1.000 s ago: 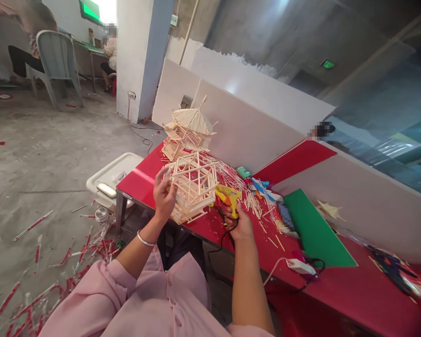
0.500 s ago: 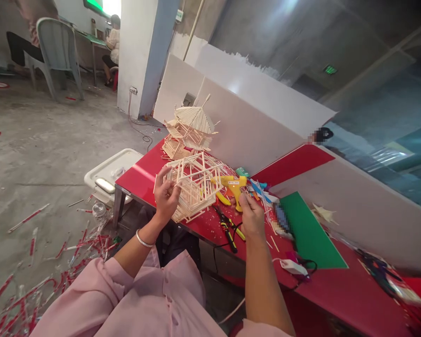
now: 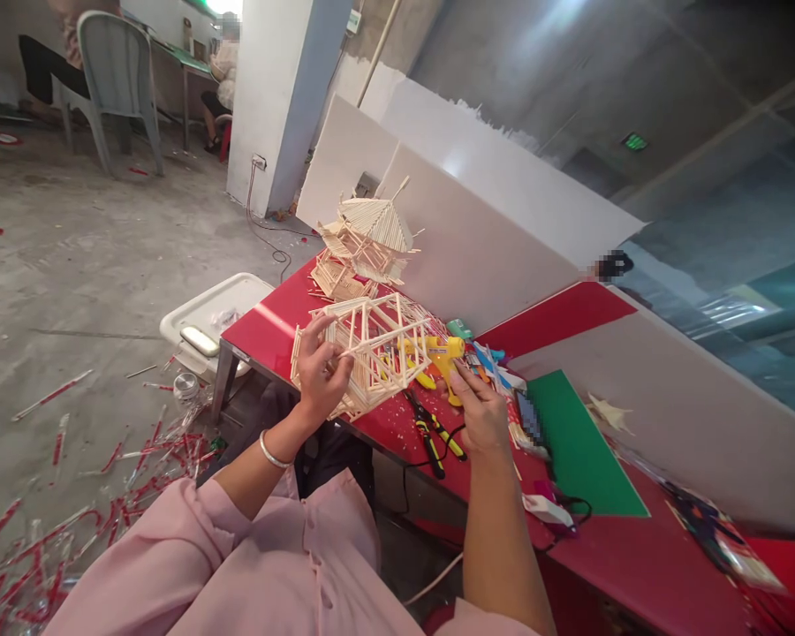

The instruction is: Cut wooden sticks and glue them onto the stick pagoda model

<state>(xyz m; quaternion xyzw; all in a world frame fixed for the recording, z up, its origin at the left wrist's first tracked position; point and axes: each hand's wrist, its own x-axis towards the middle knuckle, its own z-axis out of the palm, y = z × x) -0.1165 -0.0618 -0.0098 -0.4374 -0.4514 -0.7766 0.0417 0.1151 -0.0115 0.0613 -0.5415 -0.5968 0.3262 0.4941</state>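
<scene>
My left hand [image 3: 324, 369] grips the left side of a pale wooden stick frame [image 3: 377, 340], an openwork model held tilted above the table. In my right hand [image 3: 480, 406] is a yellow glue gun [image 3: 446, 352], its nozzle end at the frame's right side. Whether the tip touches the sticks cannot be made out. Behind the frame stands a stick pavilion model [image 3: 374, 230] with a pointed roof. Below the glue gun lie black-and-yellow pliers [image 3: 430, 437] on the red table [image 3: 271, 322].
A green board [image 3: 586, 450] and a white power strip [image 3: 548, 510] lie to the right. White partition panels [image 3: 464, 238] line the table's back. A white lidded box [image 3: 205, 309] stands at the left, near red-and-clear wrappers [image 3: 125, 503] on the floor. Other people sit at the far left.
The glue gun has dipped slightly, and more of its nozzle is behind the frame. The stick frame has turned a little and shifted right in my left hand.
</scene>
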